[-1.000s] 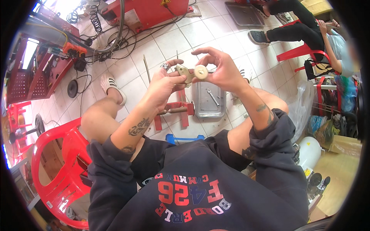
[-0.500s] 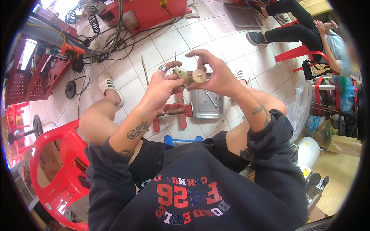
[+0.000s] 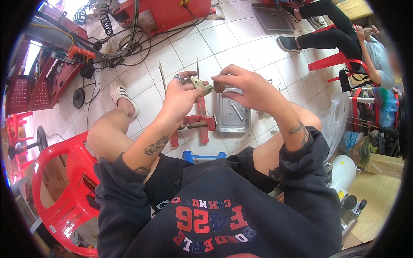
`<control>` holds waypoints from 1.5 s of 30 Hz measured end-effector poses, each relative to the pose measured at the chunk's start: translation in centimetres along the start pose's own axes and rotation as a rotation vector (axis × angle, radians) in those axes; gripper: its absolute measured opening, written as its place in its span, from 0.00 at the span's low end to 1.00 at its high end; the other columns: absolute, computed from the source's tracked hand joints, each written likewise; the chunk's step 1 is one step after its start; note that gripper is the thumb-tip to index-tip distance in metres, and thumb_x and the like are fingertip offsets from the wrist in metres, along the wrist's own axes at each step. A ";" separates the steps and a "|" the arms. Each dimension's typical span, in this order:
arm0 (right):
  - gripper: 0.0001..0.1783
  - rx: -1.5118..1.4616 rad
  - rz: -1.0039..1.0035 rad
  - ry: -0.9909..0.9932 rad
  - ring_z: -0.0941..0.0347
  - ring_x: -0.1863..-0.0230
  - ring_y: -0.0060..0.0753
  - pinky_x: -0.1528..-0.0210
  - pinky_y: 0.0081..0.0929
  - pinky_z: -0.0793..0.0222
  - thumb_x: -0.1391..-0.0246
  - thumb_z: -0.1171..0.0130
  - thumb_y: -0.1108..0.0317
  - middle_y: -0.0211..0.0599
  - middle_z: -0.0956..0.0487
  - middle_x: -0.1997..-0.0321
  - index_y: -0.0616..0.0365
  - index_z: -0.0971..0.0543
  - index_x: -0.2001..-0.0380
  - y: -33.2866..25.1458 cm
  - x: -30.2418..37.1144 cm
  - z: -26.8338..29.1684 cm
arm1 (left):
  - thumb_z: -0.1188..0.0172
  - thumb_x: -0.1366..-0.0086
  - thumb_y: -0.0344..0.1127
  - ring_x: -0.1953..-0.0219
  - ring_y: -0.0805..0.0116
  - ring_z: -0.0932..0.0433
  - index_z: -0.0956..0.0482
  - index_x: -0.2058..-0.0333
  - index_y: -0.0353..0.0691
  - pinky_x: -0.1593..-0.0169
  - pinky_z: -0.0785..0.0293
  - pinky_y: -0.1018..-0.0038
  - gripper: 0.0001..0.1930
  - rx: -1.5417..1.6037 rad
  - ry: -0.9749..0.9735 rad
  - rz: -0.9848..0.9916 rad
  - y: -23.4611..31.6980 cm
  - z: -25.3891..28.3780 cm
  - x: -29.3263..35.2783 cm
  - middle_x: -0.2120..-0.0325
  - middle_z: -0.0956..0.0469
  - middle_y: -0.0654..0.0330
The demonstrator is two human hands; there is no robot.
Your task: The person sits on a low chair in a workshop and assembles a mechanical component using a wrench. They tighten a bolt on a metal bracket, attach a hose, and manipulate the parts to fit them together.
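Observation:
My left hand (image 3: 183,95) is closed on a yellowish metal bracket (image 3: 200,84), pinched between thumb and fingers above the red stand. Close on its right, my right hand (image 3: 251,88) pinches a small round metal part (image 3: 218,87), its brownish side now showing. The part is at the bracket's right end; whether the two touch, I cannot tell. Below my hands is a red metal stand (image 3: 201,124) with a threaded rod and upright rods. Beside it, a grey metal tray (image 3: 220,125) holds a wrench (image 3: 236,111).
A blue handle-like piece (image 3: 204,157) lies between my legs. At left are a red plastic chair (image 3: 45,172) and a red tool cart (image 3: 32,92). Cables run near a red machine (image 3: 172,17). Another tray (image 3: 269,26) and a seated person (image 3: 340,38) are at far right.
My right hand has shifted slightly right and turned the round part from its pale face to its brownish side. My left hand still holds the bracket.

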State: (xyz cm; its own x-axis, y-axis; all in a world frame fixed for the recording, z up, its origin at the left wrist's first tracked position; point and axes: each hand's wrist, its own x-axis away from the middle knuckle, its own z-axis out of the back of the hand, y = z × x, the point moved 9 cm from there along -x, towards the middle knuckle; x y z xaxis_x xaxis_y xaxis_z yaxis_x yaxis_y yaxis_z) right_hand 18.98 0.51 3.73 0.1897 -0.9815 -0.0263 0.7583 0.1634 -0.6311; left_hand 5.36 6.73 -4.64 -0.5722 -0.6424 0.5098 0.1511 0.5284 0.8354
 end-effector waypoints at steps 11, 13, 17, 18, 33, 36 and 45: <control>0.30 -0.033 -0.110 -0.176 0.35 0.80 0.33 0.75 0.31 0.38 0.60 0.23 0.48 0.32 0.30 0.82 0.54 0.15 0.56 -0.1 0.4 -0.3 | 0.45 0.35 0.22 0.51 0.64 0.19 0.38 0.41 0.28 0.51 0.24 0.72 0.24 -0.112 0.039 -0.101 1.2 -0.1 0.2 0.55 0.17 0.46; 0.31 -0.043 -0.091 -0.177 0.35 0.81 0.33 0.76 0.31 0.39 0.60 0.23 0.48 0.32 0.31 0.83 0.53 0.16 0.55 -0.2 0.6 -0.8 | 0.45 0.35 0.22 0.50 0.63 0.19 0.38 0.41 0.28 0.50 0.25 0.71 0.24 -0.146 0.033 -0.119 1.1 -0.3 0.2 0.55 0.17 0.46; 0.32 -0.009 -0.055 -0.108 0.36 0.83 0.33 0.76 0.31 0.40 0.59 0.24 0.47 0.33 0.31 0.85 0.51 0.17 0.51 -0.8 0.1 -0.8 | 0.45 0.35 0.22 0.50 0.63 0.19 0.36 0.42 0.28 0.48 0.25 0.71 0.22 -0.265 0.001 -0.137 1.1 -0.7 0.3 0.55 0.17 0.45; 0.32 0.026 -0.078 -0.082 0.32 0.79 0.37 0.73 0.33 0.36 0.58 0.26 0.45 0.35 0.28 0.82 0.51 0.18 0.51 -0.5 0.1 -0.6 | 0.45 0.35 0.22 0.51 0.63 0.18 0.35 0.43 0.28 0.48 0.25 0.72 0.22 -0.296 -0.021 -0.141 1.1 -0.9 0.4 0.55 0.17 0.45; 0.31 0.169 -0.155 -0.210 0.29 0.82 0.40 0.76 0.34 0.35 0.62 0.25 0.40 0.36 0.27 0.86 0.50 0.15 0.60 0.7 0.5 -1.1 | 0.47 0.36 0.20 0.49 0.60 0.18 0.34 0.45 0.29 0.47 0.25 0.70 0.20 -0.250 0.007 -0.140 2.0 -0.7 1.1 0.54 0.18 0.42; 0.29 0.170 -0.148 -0.214 0.28 0.82 0.41 0.76 0.34 0.35 0.59 0.27 0.41 0.37 0.27 0.86 0.51 0.14 0.60 0.6 0.5 -0.9 | 0.47 0.36 0.20 0.48 0.60 0.18 0.34 0.45 0.29 0.47 0.24 0.71 0.20 -0.211 -0.020 -0.147 1.6 -1.1 1.1 0.54 0.18 0.44; 0.22 0.051 -0.079 -0.220 0.27 0.82 0.41 0.74 0.34 0.33 0.48 0.31 0.51 0.37 0.26 0.86 0.45 0.16 0.51 -0.8 0.7 -2.0 | 0.45 0.35 0.22 0.61 0.69 0.19 0.34 0.45 0.30 0.58 0.24 0.74 0.20 -0.194 -0.008 -0.124 1.4 -1.3 0.9 0.57 0.16 0.47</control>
State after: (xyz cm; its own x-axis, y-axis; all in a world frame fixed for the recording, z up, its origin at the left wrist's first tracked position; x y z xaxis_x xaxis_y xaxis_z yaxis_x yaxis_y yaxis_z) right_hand 17.25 -0.53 2.69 0.2560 -0.9469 0.1945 0.8058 0.0979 -0.5841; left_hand 6.08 6.16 -2.78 -0.6021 -0.6913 0.3995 0.2304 0.3286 0.9159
